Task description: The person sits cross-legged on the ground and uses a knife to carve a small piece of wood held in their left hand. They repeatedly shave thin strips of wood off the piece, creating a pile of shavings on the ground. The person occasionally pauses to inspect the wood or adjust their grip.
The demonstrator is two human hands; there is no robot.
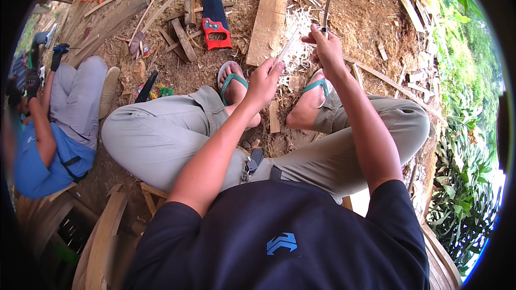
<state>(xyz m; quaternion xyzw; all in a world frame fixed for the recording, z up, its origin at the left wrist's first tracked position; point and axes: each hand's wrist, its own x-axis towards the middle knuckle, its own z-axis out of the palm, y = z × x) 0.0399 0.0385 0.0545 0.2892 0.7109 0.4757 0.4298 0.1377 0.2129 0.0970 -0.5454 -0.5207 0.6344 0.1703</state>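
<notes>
My left hand (264, 82) is closed around the lower end of a thin, pale wooden stick (289, 44), which slants up and to the right. To the right of it, my right hand (329, 51) grips a knife by its dark handle, the narrow blade (327, 9) pointing away from me. The blade stands apart from the stick. Beneath and beyond both hands lies a pile of curly wood shavings (302, 24), between my feet in green-strapped flip-flops (234, 82).
A flat wooden board (269, 16) lies just beyond my left hand. Left of it rests a handsaw (213, 0) with a red handle. Wood offcuts (183, 40) litter the dirt. At the far left sits another person (54, 150) in blue wearing dark gloves. Plants (462, 182) border the right.
</notes>
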